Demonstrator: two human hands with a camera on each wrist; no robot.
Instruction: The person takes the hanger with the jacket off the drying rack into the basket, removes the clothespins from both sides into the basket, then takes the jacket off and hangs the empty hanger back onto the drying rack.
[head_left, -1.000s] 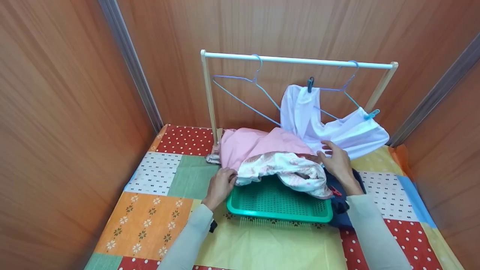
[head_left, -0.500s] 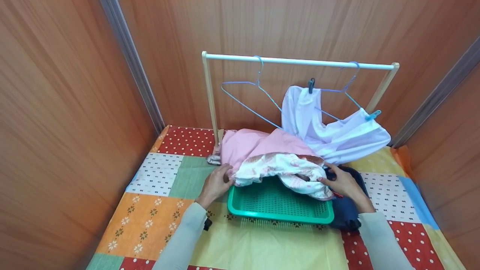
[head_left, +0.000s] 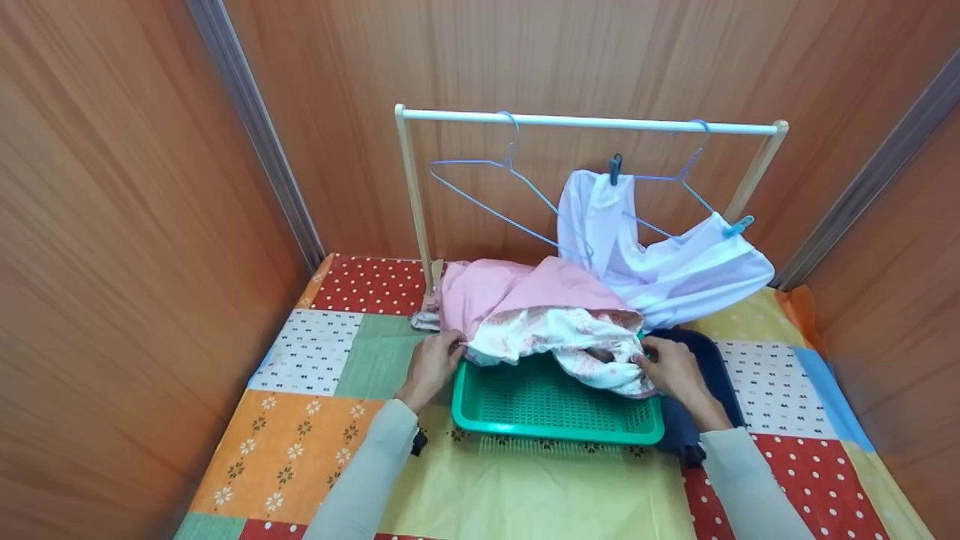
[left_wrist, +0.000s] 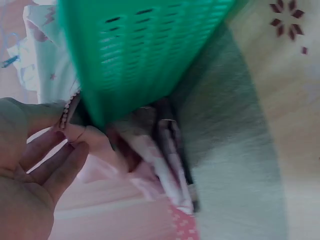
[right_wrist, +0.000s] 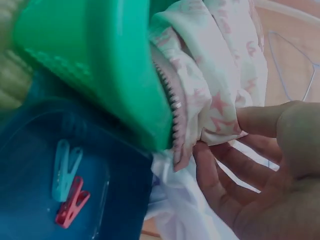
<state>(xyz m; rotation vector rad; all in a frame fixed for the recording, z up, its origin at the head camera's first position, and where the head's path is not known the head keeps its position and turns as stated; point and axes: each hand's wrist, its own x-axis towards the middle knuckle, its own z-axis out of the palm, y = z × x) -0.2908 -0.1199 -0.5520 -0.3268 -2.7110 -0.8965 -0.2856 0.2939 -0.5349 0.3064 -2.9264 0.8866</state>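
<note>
A pink zip-up garment [head_left: 517, 289] with a white, pink-printed lining [head_left: 540, 330] lies bunched over the back of a green basket [head_left: 555, 434]. My left hand [head_left: 431, 369] pinches the garment's left edge; the left wrist view shows zipper teeth [left_wrist: 65, 115] beside the thumb. At the opposite corner, my right hand [head_left: 679, 369] pinches the printed lining between thumb and fingers. A second row of zipper teeth [right_wrist: 175, 107] runs along the basket's rim in the right wrist view. The fabric underneath is hidden.
Behind stands a small rack [head_left: 592, 120]. One bare hanger [head_left: 487, 199] hangs left; white clothing [head_left: 660, 270] is clipped to another at right. A dark blue tray [head_left: 709, 352] beside the basket holds a teal clothespin [right_wrist: 65, 172] and a red clothespin [right_wrist: 72, 202].
My right hand has come down from beside the white clothing and taken hold of the printed lining's right corner. My left hand has shifted slightly outward along the garment's left edge.
</note>
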